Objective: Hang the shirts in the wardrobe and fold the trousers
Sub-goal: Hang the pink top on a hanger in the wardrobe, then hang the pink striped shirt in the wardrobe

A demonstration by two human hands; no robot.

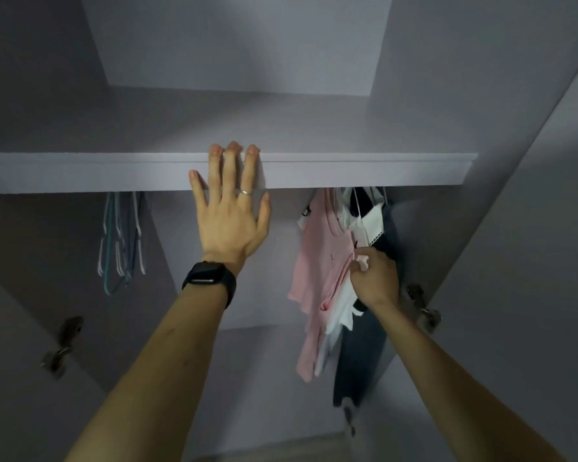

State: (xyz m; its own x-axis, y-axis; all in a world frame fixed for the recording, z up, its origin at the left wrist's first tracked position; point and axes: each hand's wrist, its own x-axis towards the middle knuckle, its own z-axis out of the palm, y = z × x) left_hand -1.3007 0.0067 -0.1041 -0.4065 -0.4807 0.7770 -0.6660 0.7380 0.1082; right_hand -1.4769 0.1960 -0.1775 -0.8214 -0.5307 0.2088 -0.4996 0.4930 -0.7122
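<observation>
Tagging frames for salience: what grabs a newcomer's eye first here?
The left hand, fingers straight, lies flat on the front edge of the wardrobe shelf at centre. To the right, the right hand pinches a pink shirt hanging below the shelf; empty hangers hang at left.

hangers (122,241) under shelf (347,170) left | shirts (324,261) under shelf right | hinges (62,345) on both side walls

The front edge of the shelf (381,170) is hiding the hooks of the hangers (122,241); the right hand (376,278) is burying its fingertips in the pink shirt (311,261), whose print I'm failing to read.
</observation>
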